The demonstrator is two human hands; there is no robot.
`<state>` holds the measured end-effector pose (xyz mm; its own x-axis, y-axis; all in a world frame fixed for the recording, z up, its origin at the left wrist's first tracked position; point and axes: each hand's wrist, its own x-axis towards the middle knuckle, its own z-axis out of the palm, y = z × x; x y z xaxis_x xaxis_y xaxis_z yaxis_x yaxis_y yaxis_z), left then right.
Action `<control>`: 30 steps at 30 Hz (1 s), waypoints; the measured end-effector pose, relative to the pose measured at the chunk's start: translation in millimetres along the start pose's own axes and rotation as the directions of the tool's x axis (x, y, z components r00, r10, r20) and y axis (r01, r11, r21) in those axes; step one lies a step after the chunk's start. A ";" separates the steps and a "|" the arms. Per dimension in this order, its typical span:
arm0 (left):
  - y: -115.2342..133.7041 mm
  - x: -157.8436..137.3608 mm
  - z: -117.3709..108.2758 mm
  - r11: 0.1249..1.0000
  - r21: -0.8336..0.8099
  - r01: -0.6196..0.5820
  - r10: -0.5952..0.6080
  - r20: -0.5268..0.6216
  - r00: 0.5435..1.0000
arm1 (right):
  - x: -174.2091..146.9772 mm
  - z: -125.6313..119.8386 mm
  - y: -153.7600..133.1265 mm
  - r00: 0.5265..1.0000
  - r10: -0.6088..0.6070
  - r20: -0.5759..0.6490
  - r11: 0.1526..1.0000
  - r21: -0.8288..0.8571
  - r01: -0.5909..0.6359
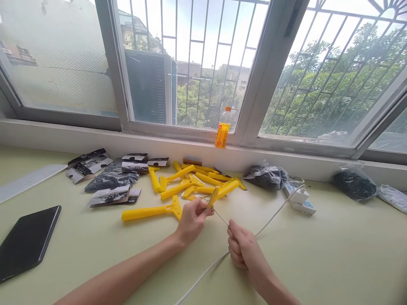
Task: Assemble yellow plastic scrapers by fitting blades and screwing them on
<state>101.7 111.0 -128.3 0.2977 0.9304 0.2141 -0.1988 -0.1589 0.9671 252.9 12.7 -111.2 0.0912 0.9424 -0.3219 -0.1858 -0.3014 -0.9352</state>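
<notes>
Near the middle of the table, my left hand (194,219) pinches a small yellow scraper part (213,197), holding it tilted upward. A thin metal shaft, seemingly of a screwdriver (221,216), runs from my closed right hand (243,245) to the lower end of that part. My fist hides the handle. Left of my left hand lies a yellow scraper handle (148,213) with a forked head. Behind both hands is a pile of yellow scrapers (176,190), some with metal plates on their heads.
A white cable (276,214) runs under my right hand to a power strip (300,199). Black-filled plastic bags (267,176) and printed cards (110,195) lie toward the window. A dark tablet (27,241) is at left; an orange-capped bottle (223,129) stands on the sill.
</notes>
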 end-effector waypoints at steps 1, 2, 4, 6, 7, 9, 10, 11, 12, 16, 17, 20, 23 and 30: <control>0.4 0.2 0.2 1.000 -0.002 -0.022 0.022 -0.003 1.000 | -0.5 0.6 -1.8 0.996 0.071 0.046 0.989 0.128 -0.077; 0.6 0.3 0.2 0.999 -0.005 -0.043 0.043 -0.007 0.999 | -0.6 1.1 -3.0 0.988 0.119 0.096 0.962 0.233 -0.138; 0.4 0.1 0.0 0.997 0.002 -0.078 0.078 -0.012 0.997 | -0.4 1.9 -3.8 0.973 0.163 0.161 0.917 0.340 -0.210; -0.3 -1.0 -0.4 0.993 0.051 -0.105 0.106 -0.012 0.994 | 0.3 1.9 -3.1 0.981 0.163 0.110 0.939 0.288 -0.188; -0.7 -1.9 -0.5 0.989 0.091 -0.118 0.120 -0.010 0.993 | 0.8 1.2 -2.2 0.993 0.116 0.034 0.974 0.194 -0.120; -1.6 -3.9 -0.5 0.976 0.169 -0.140 0.142 0.001 0.990 | 2.7 -2.4 0.4 0.982 -0.145 -0.125 0.981 -0.145 0.127; -2.0 -4.7 -0.3 0.970 0.194 -0.148 0.149 0.006 0.989 | 4.2 -5.2 2.0 0.934 -0.328 -0.139 0.898 -0.352 0.263; -2.4 -5.2 -0.1 0.967 0.208 -0.150 0.152 0.008 0.988 | 6.1 -8.5 3.8 0.860 -0.501 -0.095 0.753 -0.538 0.379; -2.7 -5.4 0.1 0.967 0.210 -0.147 0.149 0.006 0.989 | 8.3 -11.8 5.7 0.777 -0.630 -0.014 0.581 -0.673 0.458; -3.2 -4.5 0.6 0.980 0.152 -0.129 0.132 -0.008 0.991 | 15.5 -18.8 12.2 0.565 -0.803 0.191 0.173 -0.832 0.527; -3.0 -4.3 0.6 0.981 0.139 -0.132 0.134 -0.006 0.991 | 15.8 -18.1 13.1 0.571 -0.801 0.180 0.195 -0.823 0.533; -2.0 -5.1 0.3 0.980 0.135 -0.147 0.149 -0.005 0.989 | 13.3 -12.8 13.3 0.715 -0.698 0.037 0.500 -0.690 0.524; -0.2 -7.9 0.7 0.974 0.158 -0.161 0.161 0.011 0.987 | 11.7 -8.2 9.4 0.879 -0.451 -0.154 0.847 -0.383 0.368; 3.6 -10.2 1.9 0.952 0.220 -0.211 0.207 0.041 0.977 | 14.6 -11.3 -6.8 0.997 0.037 -0.066 0.969 0.247 -0.019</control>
<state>99.8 100.3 -126.7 0.2880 0.8629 0.4152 -0.0463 -0.4205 0.9061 266.6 26.8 -111.2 0.1488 0.9191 -0.3648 -0.4231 -0.2743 -0.8636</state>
